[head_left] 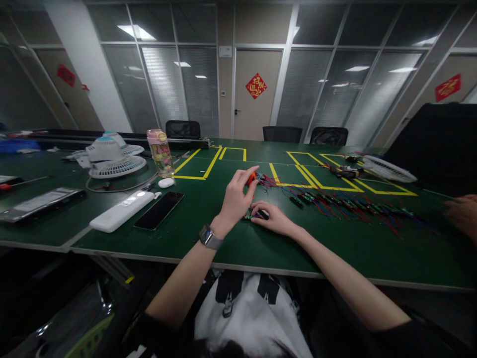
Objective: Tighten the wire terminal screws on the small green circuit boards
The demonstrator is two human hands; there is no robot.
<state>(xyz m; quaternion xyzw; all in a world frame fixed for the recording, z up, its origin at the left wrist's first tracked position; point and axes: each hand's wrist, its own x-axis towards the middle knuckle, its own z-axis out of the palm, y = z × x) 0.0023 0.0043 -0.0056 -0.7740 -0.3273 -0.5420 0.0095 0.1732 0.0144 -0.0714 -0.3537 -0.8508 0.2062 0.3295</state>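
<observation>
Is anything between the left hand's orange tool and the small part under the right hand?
Nothing visible. The left hand grips the orange tool close to the small part that the right hand holds on the green table. The loose wires lie further right, off that gap.

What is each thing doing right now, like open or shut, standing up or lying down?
Left hand: raised, pinching an orange part.
Right hand: down on the table, holding a wired piece.
Bottle: upright, lid on.
Phone: flat, screen dark.
Door: shut.
Wires: spread in a row.
</observation>
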